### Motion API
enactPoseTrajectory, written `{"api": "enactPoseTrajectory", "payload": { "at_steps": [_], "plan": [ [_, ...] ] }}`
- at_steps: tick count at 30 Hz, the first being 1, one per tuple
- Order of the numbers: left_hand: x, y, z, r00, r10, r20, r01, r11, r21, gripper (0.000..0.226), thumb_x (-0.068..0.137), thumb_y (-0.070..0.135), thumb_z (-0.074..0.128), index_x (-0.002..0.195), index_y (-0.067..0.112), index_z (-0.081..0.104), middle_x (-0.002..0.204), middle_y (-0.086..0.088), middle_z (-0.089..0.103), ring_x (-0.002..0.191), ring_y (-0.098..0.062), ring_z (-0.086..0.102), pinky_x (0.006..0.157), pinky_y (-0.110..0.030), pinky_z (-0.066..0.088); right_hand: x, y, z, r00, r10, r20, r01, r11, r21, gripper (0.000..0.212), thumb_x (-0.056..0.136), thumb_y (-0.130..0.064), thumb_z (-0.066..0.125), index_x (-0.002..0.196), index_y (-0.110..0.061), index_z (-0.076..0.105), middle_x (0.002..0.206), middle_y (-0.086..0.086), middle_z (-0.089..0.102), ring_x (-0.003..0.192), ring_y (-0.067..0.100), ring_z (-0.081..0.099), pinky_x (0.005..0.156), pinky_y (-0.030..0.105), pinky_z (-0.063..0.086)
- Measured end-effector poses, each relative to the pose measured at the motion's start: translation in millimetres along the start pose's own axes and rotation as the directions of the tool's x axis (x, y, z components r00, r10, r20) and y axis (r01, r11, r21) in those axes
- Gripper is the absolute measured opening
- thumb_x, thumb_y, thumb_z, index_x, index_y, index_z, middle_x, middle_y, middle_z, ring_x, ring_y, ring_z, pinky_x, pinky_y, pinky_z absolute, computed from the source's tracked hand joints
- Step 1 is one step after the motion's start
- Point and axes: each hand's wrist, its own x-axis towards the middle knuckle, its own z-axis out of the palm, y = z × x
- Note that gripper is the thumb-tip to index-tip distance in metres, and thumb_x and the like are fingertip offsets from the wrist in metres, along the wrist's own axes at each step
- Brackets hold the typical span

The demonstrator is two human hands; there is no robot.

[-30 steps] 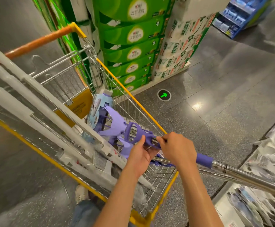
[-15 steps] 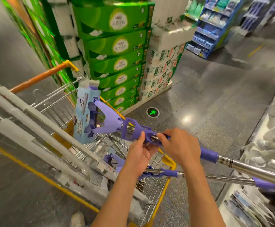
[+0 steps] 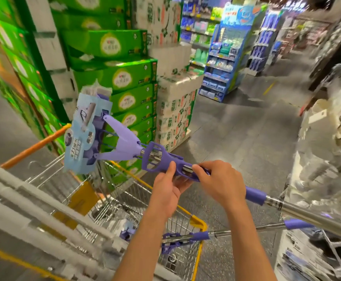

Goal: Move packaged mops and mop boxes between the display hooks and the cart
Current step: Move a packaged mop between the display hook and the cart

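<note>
Two hands hold the purple mop [image 3: 125, 147] above the cart [image 3: 201, 222]: my left hand [image 3: 168, 187] cups the wringer from below, my right hand [image 3: 219, 182] wraps the shaft. I judge its long handle could swing into the goods crowding the right side. A second mop [image 3: 185, 238] lies over the cart's near right corner, and green boxes [image 3: 114, 76] stand ahead.

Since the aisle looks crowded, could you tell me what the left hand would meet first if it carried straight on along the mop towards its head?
Probably the stacked green cartons beyond the cart; depth is unclear.
</note>
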Motion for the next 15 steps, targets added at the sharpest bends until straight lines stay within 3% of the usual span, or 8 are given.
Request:
{"api": "enactPoseTrajectory", "payload": {
  "at_steps": [4,6,9,15],
  "plan": [
    [-1,20,22,0.997,0.016,0.076,-0.023,0.996,0.085,0.03,0.105,0.022,0.047,0.119,0.0,0.062,0.096,-0.018,0.075,0.084,-0.025,0.075,0.07,-0.036,0.062,-7,-6,-21,0.991,0.063,-0.116,-0.057,0.997,0.061,0.031,0.095,-0.057,0.05,0.093,-0.04,0.076,0.053,-0.016,0.05,0.053,0.012,0.048,0.047,0.02,0.027],
    [-2,29,31,0.993,0.012,0.121,-0.027,0.992,0.123,0.031,0.105,0.022,0.047,0.124,0.0,0.06,0.098,-0.018,0.074,0.084,-0.026,0.075,0.069,-0.035,0.062,-11,-12,-31,0.981,0.102,-0.166,-0.091,0.993,0.074,0.03,0.095,-0.056,0.051,0.094,-0.04,0.076,0.06,-0.011,0.059,0.059,0.017,0.052,0.049,0.021,0.027],
    [-6,42,42,0.98,-0.007,0.198,-0.027,0.985,0.17,0.031,0.105,0.021,0.048,0.125,0.002,0.059,0.1,-0.019,0.074,0.083,-0.026,0.075,0.068,-0.034,0.061,-22,-25,-42,0.955,0.177,-0.24,-0.151,0.981,0.123,0.029,0.095,-0.055,0.052,0.092,-0.039,0.076,0.062,-0.011,0.058,0.063,0.018,0.056,0.049,0.02,0.027],
    [-23,67,64,0.928,-0.063,0.367,-0.048,0.957,0.286,0.019,0.104,0.022,0.05,0.112,0.014,0.065,0.093,-0.009,0.076,0.08,-0.021,0.075,0.066,-0.032,0.061,-53,-52,-67,0.881,0.331,-0.338,-0.257,0.935,0.245,0.028,0.096,-0.054,0.052,0.098,-0.039,0.076,0.076,-0.004,0.072,0.075,0.023,0.067,0.065,0.034,0.051]
  ]
}}
